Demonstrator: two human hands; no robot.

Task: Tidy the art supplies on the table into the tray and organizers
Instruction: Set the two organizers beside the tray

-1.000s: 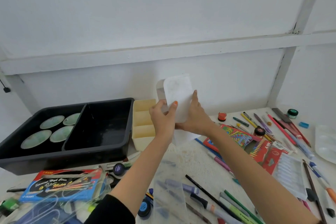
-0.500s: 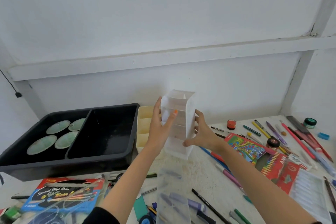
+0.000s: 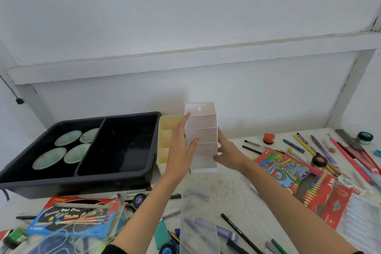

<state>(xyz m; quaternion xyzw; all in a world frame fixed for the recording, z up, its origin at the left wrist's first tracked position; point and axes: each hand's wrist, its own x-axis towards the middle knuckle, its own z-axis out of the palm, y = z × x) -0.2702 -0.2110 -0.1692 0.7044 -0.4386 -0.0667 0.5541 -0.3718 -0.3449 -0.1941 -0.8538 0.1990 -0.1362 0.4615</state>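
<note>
Cluttered table [image 3: 226, 187]; left hand [image 3: 179, 150] and right hand [image 3: 228, 152] clasp white organizer [image 3: 203, 134] between them, standing on end; cream organizer [image 3: 167, 130] just left.

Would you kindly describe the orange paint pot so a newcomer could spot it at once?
Start at the black tray on the left, then move right past the tall white organizer. Just beyond it, close to the wall, stands a small round orange pot. The green-lidded pot and dark pot lie farther right; it alone is orange.
</note>
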